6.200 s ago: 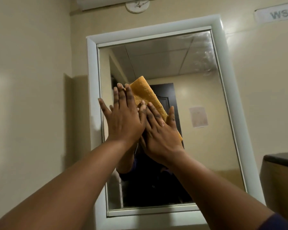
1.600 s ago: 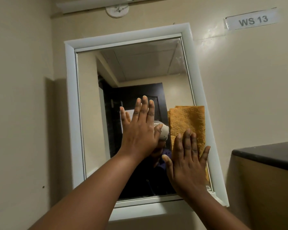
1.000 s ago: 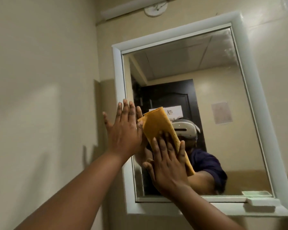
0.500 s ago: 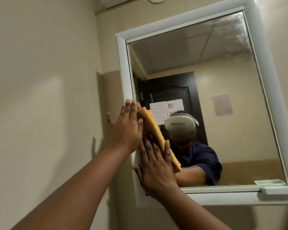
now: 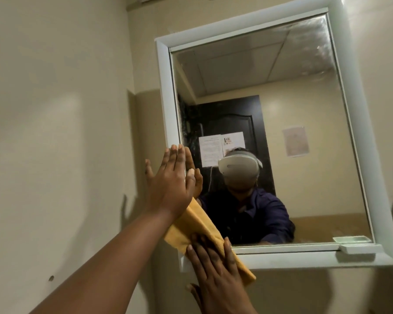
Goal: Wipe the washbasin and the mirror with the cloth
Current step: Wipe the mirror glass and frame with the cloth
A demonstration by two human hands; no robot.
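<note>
Right hand [image 5: 216, 271] is flat with straight fingers, pressing the orange cloth [image 5: 199, 227] against the bottom left corner of the mirror [image 5: 270, 91], partly over the white frame [image 5: 165, 91]. The cloth runs diagonally, its upper end tucked behind the left hand [image 5: 171, 180], which is also wide and flat, fingers together, laid on the mirror's left edge. There's a little soap dish [image 5: 357, 248] on the ledge at the bottom right. Washbasin isn't in shot.
</note>
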